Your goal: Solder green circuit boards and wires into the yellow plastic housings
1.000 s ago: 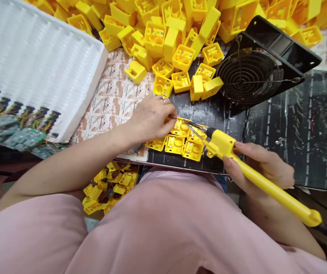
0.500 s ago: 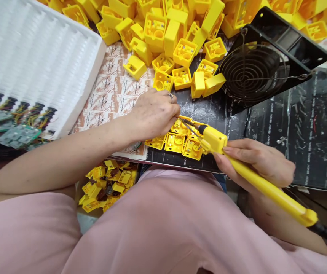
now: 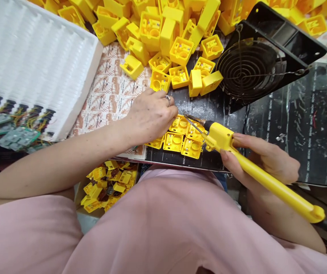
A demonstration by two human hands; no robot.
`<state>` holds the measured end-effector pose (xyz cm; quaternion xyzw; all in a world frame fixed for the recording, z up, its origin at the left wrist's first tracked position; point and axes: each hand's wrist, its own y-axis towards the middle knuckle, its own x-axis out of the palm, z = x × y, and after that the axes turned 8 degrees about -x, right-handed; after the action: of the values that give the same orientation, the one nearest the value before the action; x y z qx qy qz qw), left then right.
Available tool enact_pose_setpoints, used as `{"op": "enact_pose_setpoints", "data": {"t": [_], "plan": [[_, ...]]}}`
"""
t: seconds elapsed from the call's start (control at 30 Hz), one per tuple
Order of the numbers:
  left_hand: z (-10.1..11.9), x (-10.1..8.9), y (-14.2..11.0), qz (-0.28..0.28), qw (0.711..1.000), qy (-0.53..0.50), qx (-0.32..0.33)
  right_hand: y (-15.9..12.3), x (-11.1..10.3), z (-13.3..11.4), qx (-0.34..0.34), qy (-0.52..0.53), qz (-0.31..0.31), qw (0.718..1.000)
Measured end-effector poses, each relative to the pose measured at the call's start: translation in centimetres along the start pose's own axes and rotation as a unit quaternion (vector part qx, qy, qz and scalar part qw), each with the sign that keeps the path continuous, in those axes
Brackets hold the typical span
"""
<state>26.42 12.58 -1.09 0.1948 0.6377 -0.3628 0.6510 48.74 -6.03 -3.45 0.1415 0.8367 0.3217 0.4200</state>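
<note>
My right hand (image 3: 268, 161) is wrapped around a yellow soldering iron (image 3: 254, 171) that has a thin feed tube beside its tip. The iron points left, and its tip is over the upper row of small yellow plastic housings (image 3: 173, 141). These open housings sit in two rows at the bench's front edge, with metal contacts and round speaker-like grilles inside. My left hand (image 3: 153, 116), with a ring on one finger, rests palm down at the rows' upper left. Its fingers are bent together and their tips are hidden, so what they pinch cannot be made out.
A heap of yellow plastic cases (image 3: 154, 30) covers the back. A black fan (image 3: 246, 72) stands at the right rear. To the left lies a white foam tray (image 3: 46, 57) with wired green circuit boards (image 3: 11, 129). A box of yellow parts (image 3: 106, 186) is below the bench edge.
The soldering iron and my right hand have shifted slightly right, drawing the tip back a little from my left fingers. My left hand stays nearly in place. The whole view has shifted slightly.
</note>
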Motion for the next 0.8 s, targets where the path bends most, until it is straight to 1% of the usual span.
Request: {"op": "enact_pose_setpoints", "data": {"t": [0.07,0.17,0.23,0.33,0.47,0.57,0.67,0.73,0.8], "plan": [[-0.2,0.2,-0.2,0.012,1.0,-0.024,0.004,-0.1,-0.1,-0.1,0.005,-0.027,-0.006,1.0],[-1.0,1.0,-0.3,0.037,0.995,-0.09,-0.003,-0.2,-0.2,0.0,-0.007,-0.021,0.009,1.0],[-1.5,1.6,-0.2,0.052,0.992,-0.119,-0.004,-0.1,-0.2,0.1,-0.003,-0.022,0.007,1.0],[-2.0,2.2,0.0,0.056,0.985,-0.162,-0.009,0.0,-0.2,0.1,0.007,-0.03,-0.004,1.0],[-2.3,2.3,0.3,0.062,0.973,-0.22,-0.019,-0.1,-0.3,0.2,0.006,-0.028,0.005,1.0],[-2.6,2.1,0.3,0.048,0.957,-0.287,-0.01,-0.3,-0.5,0.4,0.018,-0.022,0.009,1.0],[-2.8,2.1,0.2,0.021,0.937,-0.347,-0.028,-0.4,-0.6,0.4,0.025,-0.006,0.014,1.0],[-2.9,2.2,0.2,0.006,0.929,-0.367,-0.045,-0.3,-0.6,0.4,0.028,-0.001,0.019,0.999],[-2.9,2.3,0.3,0.0,0.93,-0.365,-0.047,-0.2,-0.5,0.6,0.023,-0.001,0.02,1.0]]}}
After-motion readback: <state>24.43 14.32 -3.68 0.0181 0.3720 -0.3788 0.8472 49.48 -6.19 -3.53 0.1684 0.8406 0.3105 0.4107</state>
